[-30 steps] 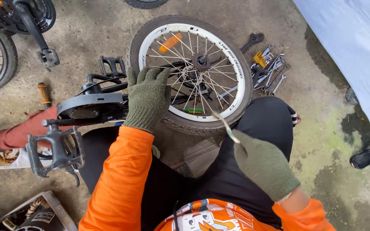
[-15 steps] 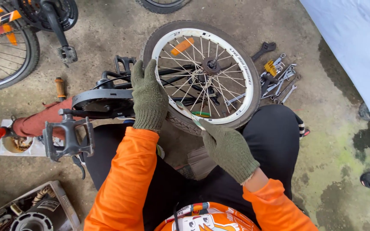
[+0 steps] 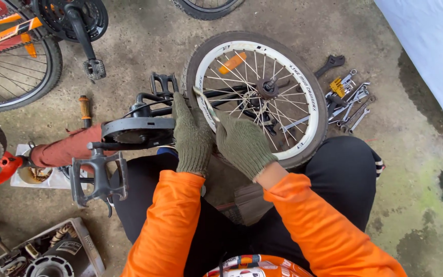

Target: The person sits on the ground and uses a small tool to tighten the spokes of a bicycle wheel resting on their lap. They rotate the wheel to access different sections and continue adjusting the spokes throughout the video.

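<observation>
wheel (image 3: 262, 97) lies across my lap with its tyre on the white rim, so the job looks early. my left hand (image 3: 193, 136) clasps the tyre's edge; my right hand (image 3: 242, 143) grips a thin lever (image 3: 204, 104) set against the bead.

Wheel (image 3: 262, 97) centre on floor, wrenches (image 3: 347, 100) right of it, pedal (image 3: 98, 174) left, toolbox (image 3: 52, 254) nearer left.

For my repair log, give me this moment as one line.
left hand gloved, on tyre edge | right hand gloved, holding thin lever at rim | small white-rimmed wheel | wrenches on ground beside it
</observation>
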